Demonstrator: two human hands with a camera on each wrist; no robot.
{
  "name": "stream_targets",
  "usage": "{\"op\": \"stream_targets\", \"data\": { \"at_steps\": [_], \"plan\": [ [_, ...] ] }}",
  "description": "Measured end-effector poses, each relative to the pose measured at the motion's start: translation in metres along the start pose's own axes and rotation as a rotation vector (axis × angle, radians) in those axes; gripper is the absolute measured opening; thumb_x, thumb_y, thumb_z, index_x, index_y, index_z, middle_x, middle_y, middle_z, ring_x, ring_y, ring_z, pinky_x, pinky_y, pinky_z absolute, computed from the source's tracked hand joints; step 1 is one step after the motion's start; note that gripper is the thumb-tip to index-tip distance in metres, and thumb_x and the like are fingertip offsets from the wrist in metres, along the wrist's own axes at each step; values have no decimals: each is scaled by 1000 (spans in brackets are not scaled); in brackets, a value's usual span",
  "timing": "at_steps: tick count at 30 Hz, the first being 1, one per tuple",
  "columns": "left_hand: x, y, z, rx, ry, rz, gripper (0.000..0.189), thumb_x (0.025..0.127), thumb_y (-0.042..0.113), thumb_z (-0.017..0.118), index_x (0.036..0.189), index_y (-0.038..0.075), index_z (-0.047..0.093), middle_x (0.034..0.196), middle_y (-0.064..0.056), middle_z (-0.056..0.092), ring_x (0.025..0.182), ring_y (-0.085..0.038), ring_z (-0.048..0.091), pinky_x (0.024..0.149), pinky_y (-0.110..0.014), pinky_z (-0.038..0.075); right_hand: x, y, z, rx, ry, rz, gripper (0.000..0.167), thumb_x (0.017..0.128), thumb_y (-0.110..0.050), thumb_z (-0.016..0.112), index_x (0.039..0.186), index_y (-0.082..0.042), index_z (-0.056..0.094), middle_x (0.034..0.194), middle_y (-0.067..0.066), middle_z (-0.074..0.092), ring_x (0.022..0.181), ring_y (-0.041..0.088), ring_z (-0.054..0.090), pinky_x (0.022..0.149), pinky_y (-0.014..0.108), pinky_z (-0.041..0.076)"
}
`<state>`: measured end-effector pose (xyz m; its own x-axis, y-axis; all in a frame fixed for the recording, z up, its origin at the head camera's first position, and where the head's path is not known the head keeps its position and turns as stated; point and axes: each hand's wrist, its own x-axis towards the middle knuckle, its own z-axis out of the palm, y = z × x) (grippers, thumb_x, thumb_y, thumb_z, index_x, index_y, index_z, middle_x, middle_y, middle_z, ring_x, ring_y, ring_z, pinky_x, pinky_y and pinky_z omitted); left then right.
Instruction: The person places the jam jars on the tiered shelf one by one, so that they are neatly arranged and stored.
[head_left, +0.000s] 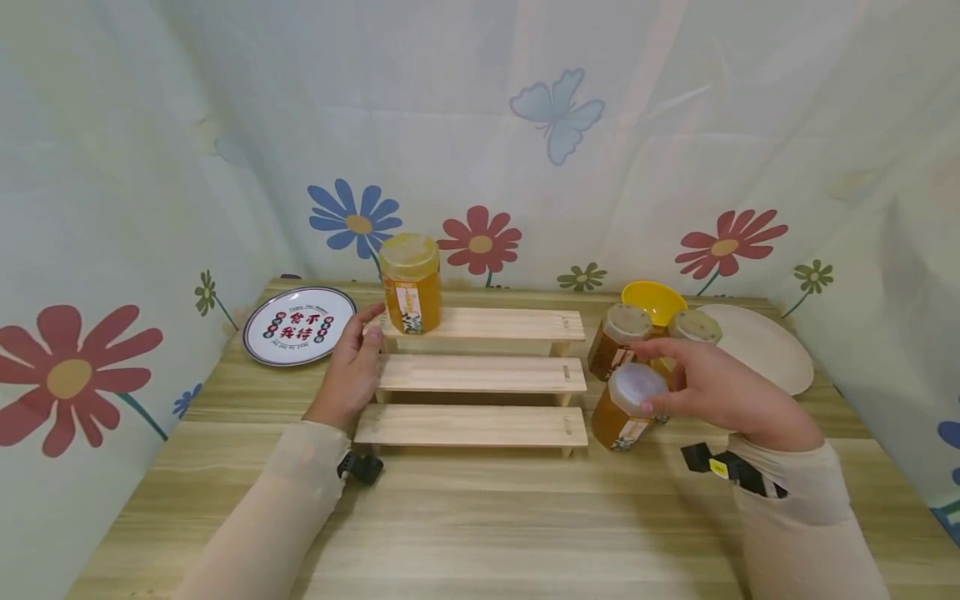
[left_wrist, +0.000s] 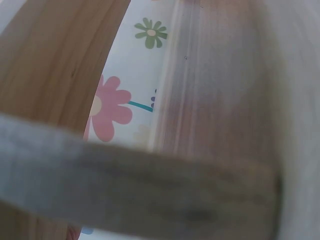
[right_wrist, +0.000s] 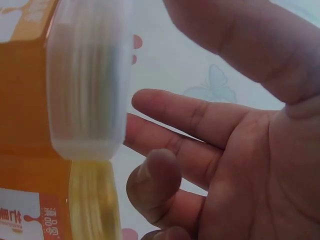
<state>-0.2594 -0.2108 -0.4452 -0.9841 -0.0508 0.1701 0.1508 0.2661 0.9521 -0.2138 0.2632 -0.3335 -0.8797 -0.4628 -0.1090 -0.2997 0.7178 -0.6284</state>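
Note:
A jar with amber contents and a whitish lid (head_left: pixel 637 385) stands at the right end of a three-step wooden rack (head_left: pixel 480 372). My right hand (head_left: pixel 723 387) is over it, thumb by the lid; in the right wrist view the fingers (right_wrist: pixel 170 112) spread loosely beside the lid (right_wrist: pixel 90 80). A darker jar (head_left: pixel 611 342) and a yellowish-lidded jar (head_left: pixel 696 325) stand behind, partly hidden. My left hand (head_left: pixel 352 367) lies against the rack's left end, near a yellow-lidded jar (head_left: pixel 411 283) on the top step. The left wrist view shows wooden boards (left_wrist: pixel 215 90), not the hand.
A white plate with red and black characters (head_left: pixel 300 327) is left of the rack. At the right back are a yellow bowl (head_left: pixel 654 300) and a beige plate (head_left: pixel 772 346). A flower-printed curtain (head_left: pixel 480 150) encloses the wooden table (head_left: pixel 480 525).

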Motion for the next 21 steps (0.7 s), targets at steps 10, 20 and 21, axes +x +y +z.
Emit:
{"op": "stream_targets", "data": {
  "at_steps": [10, 20, 21],
  "plan": [
    [0, 3, 0, -3, -5, 4, 49, 115, 39, 35, 163, 27, 36, 171, -4, 30, 154, -27, 32, 128, -54, 24, 5, 3, 6, -175, -25, -16, 79, 86, -29, 90, 152, -3, 54, 146, 18, 60, 114, 28, 60, 88, 39, 56],
    [-1, 1, 0, 1, -2, 29, 51, 116, 38, 34, 163, 20, 35, 171, -7, 30, 154, -28, 32, 128, -54, 24, 11, 1, 12, -221, -45, 13, 89, 82, -32, 93, 155, -3, 50, 146, 20, 59, 117, 32, 59, 93, 48, 57],
    [-1, 1, 0, -2, -3, 33, 51, 116, 38, 35, 163, 19, 35, 171, -8, 31, 153, -28, 33, 127, -54, 24, 11, 1, 12, -221, -44, 12, 90, 81, -32, 93, 154, -2, 51, 146, 19, 60, 117, 32, 59, 92, 47, 57]
  ]
}}
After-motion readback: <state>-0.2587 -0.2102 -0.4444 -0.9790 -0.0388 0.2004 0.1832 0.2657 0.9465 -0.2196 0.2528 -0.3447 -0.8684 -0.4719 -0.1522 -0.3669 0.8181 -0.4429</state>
